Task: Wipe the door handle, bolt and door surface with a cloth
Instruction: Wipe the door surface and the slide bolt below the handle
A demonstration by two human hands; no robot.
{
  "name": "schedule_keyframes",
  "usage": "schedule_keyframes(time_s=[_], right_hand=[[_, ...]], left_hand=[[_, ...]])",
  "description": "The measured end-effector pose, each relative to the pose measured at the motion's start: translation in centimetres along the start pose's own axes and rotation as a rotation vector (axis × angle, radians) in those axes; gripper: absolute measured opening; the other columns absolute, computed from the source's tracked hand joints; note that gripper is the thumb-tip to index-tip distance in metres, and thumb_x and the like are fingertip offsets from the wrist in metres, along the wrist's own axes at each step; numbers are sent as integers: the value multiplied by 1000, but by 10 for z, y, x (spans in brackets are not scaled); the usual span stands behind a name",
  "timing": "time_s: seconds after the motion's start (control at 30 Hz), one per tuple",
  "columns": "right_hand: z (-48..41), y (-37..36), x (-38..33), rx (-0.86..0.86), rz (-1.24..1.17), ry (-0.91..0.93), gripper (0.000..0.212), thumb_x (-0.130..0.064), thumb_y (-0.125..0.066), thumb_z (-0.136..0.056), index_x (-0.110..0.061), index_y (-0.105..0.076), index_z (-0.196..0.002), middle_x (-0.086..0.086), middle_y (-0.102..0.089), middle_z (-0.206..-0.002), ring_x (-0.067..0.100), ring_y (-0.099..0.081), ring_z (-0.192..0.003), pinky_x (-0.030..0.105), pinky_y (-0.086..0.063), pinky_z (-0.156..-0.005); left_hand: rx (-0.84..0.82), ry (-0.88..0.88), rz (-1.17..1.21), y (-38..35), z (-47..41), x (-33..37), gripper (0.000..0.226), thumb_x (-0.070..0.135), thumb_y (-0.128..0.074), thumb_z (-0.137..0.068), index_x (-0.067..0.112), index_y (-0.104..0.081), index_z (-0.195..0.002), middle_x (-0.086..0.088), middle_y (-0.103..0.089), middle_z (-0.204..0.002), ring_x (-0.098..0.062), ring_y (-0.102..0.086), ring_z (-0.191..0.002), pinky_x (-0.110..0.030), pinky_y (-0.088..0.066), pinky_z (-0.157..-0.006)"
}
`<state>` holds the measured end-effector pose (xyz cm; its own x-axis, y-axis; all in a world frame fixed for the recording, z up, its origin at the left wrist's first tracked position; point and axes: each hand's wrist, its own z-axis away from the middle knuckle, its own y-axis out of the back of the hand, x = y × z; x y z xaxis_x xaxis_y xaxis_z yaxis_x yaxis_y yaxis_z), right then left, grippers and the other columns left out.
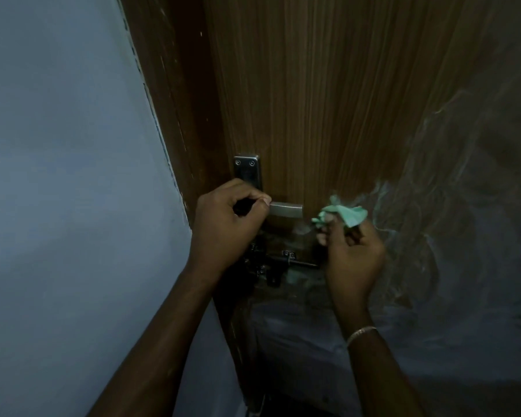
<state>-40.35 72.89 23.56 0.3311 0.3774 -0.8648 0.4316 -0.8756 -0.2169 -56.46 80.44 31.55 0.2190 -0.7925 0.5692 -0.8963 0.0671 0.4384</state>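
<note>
A brown wood-grain door [328, 100] fills the upper middle. Its silver lever handle [286, 210] sticks out to the right from a steel backplate [247, 170]. My left hand [226, 224] is closed around the inner end of the handle. Just right of the handle's free end, my right hand [352, 254] pinches a small crumpled green cloth [343, 213], a little apart from the handle. Below the handle sits a dark sliding bolt [286, 263], partly hidden between my two hands.
A blue-grey wall [66, 176] runs down the left, meeting the dark door frame [178, 115]. Pale smeared streaks [448, 206] cover the door's right and lower parts. A thin bracelet [361, 334] sits on my right wrist. The scene is dim.
</note>
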Motion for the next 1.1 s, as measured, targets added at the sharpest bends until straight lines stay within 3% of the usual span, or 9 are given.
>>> schedule_keyframes(time_s=[0.1, 0.27, 0.4, 0.53, 0.73, 0.83, 0.93, 1.03, 1.1], right_hand=[[-30, 5, -19, 60, -96, 92, 10, -30, -72, -90, -22, -72, -96, -2, -75, -84, 15, -73, -69, 41, -62, -63], [-9, 5, -8, -150, 200, 15, 16, -32, -69, -89, -22, -72, -101, -10, -74, -84, 4, -72, -74, 42, -62, -68], [-27, 28, -18, 22, 62, 35, 15, -25, -70, -90, -18, -73, -103, -5, -76, -84, 12, -73, -68, 43, -62, -65], [-53, 14, -37, 65, 109, 163, 8, -33, -67, -90, -26, -65, -88, -5, -72, -73, 10, -71, -58, 43, -60, -57], [-22, 48, -11, -20, 259, -5, 15, -28, -69, -88, -20, -72, -100, -6, -73, -79, 13, -71, -72, 45, -59, -70], [-50, 47, -32, 103, 239, 153, 14, -31, -67, -90, -22, -70, -100, -11, -72, -81, 3, -70, -73, 31, -59, -67], [-54, 30, -43, -9, 303, 273, 3, -27, -65, -92, -24, -65, -93, -14, -67, -71, -2, -65, -63, 18, -52, -56], [-26, 36, -22, -165, 453, 176, 16, -18, -64, -93, -17, -68, -109, -11, -69, -79, -4, -61, -65, 3, -42, -54], [-19, 47, -13, -137, 474, 89, 18, -18, -66, -91, -15, -71, -108, -11, -68, -77, -2, -62, -64, 0, -37, -55]], left_hand=[[9, 1, 3, -1, -1, -1, 10, 18, -67, -91, 17, -77, -90, 9, -71, -88, -7, -67, -86, -19, -52, -73], [18, 12, -2, -2, 0, 1, 11, 20, -67, -91, 17, -77, -90, 9, -70, -87, -6, -66, -85, -18, -52, -72], [-6, 6, -14, -1, -2, 1, 12, 21, -66, -91, 17, -77, -90, 9, -70, -88, -7, -66, -85, -19, -51, -72], [1, -5, -35, -1, -3, 2, 12, 22, -66, -91, 17, -77, -89, 9, -70, -87, -5, -66, -84, -17, -50, -72], [-1, 8, -80, -1, -6, 7, 11, 22, -66, -90, 20, -76, -86, 12, -70, -84, -1, -65, -80, -11, -45, -69], [-1, 1, -92, -2, -8, 9, 12, 19, -66, -90, 20, -76, -83, 11, -69, -82, -2, -65, -79, -18, -50, -70], [8, 11, -113, -4, -10, 12, 13, 17, -66, -89, 19, -75, -80, 9, -69, -79, -4, -65, -76, -27, -53, -70], [5, 22, -123, -3, -12, 14, 14, 17, -65, -89, 19, -75, -79, 9, -69, -78, -4, -65, -75, -27, -53, -70], [-7, 22, -123, -2, -12, 15, 14, 17, -65, -89, 19, -75, -80, 9, -69, -79, -3, -64, -76, -23, -52, -70]])
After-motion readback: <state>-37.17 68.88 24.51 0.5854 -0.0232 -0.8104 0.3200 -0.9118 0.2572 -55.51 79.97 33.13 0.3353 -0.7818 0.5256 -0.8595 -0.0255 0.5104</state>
